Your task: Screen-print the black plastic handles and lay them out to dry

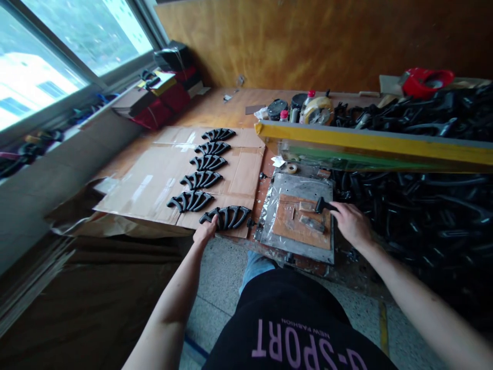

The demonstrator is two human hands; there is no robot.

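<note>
My left hand (pixel 206 230) pinches the near edge of a black ribbed, fan-shaped part (pixel 232 218) at the front edge of a flat cardboard sheet (pixel 134 180). Several matching parts (pixel 201 180) lie in a column behind it on the cardboard. My right hand (pixel 352 224) is closed around the handle of a small black tool with a short crosswise head (pixel 320 205); its exact kind is hard to make out. That tool is above a brown board (pixel 282 231) on a grey metal plate (pixel 267 226). Small blocks (pixel 311 224) rest on the board.
A large heap of black parts (pixel 416 216) fills the right side, behind and below a yellow-edged barrier (pixel 365 141). Bottles (pixel 308 97) and a red tape dispenser (pixel 427 82) stand at the back. Boxes (pixel 154 110) line the window side.
</note>
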